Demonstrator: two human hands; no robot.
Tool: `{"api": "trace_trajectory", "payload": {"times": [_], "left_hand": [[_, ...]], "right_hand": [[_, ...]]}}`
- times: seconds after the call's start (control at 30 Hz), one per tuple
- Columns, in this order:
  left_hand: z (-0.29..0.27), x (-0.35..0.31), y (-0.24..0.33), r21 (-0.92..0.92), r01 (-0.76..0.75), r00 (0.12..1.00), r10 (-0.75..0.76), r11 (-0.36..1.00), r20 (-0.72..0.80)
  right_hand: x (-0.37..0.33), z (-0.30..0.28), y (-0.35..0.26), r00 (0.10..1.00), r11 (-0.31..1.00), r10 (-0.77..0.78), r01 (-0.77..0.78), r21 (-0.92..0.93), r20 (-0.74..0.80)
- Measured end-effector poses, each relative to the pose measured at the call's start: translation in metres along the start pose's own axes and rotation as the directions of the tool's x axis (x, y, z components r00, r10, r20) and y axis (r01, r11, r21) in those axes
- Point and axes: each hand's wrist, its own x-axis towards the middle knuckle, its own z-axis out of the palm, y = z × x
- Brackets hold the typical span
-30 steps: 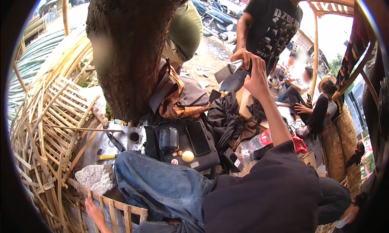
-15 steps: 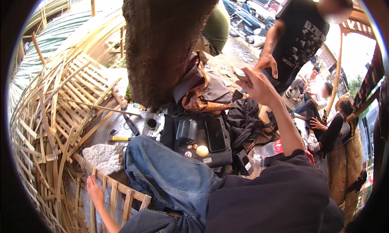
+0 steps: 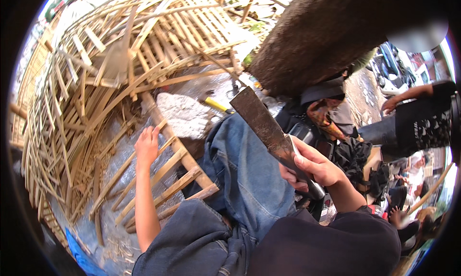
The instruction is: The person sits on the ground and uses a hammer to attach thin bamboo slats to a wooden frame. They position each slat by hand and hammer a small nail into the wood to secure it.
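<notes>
My right hand (image 3: pixel 312 165) is closed round the dark handle of a cleaver (image 3: pixel 261 125). Its broad, brown-stained blade slants up to the left above my jeans. My left hand (image 3: pixel 146 145) closes over the upper part of a bamboo slat (image 3: pixel 114 182), close to a bamboo rail (image 3: pixel 177 149). More slats (image 3: pixel 161 192) lie side by side with their upper ends against that rail. A rough pale stone (image 3: pixel 185 114) sits just beyond the rail, next to my knee.
A tangle of split bamboo (image 3: pixel 91 108) fills the left side. Past the stone lies a yellow-handled tool (image 3: pixel 217 104). A thick tree trunk (image 3: pixel 312 41) leans across the far right. Bags (image 3: pixel 331 110) lie beside it, and a person in black (image 3: pixel 422 115) stands at the right.
My right hand has come down from near the other person's hand and now holds the cleaver over my lap. The view has swung left, bringing more bamboo into sight.
</notes>
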Motion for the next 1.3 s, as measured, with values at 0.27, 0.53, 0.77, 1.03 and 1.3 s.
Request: {"api": "trace_trajectory", "payload": {"times": [0.27,0.53,0.77,1.03,1.3], "left_hand": [[-0.02,0.022,0.029,-0.247,0.297,0.954,-0.278,0.923,0.107],[-0.027,0.019,0.026,-0.223,0.34,0.94,-0.319,0.914,0.122],[-0.02,0.006,0.018,-0.161,0.257,0.965,-0.244,0.953,0.095],[-0.016,0.014,0.024,-0.106,0.207,0.978,-0.205,0.973,0.032],[-0.001,0.018,0.03,-0.13,0.182,0.973,-0.197,0.975,-0.12]], "right_hand": [[0.044,0.009,0.015,0.992,0.995,0.03,-0.018,-0.096,0.122],[0.064,0.01,0.036,0.98,0.999,0.033,-0.039,0.026,0.194],[0.112,-0.004,0.025,0.985,0.95,-0.042,-0.014,-0.312,-0.17],[0.254,-0.088,0.012,0.906,-0.055,-0.414,-0.116,-0.992,-0.083],[0.351,-0.169,0.051,0.934,-0.025,-0.353,-0.061,-0.998,-0.049]]}}
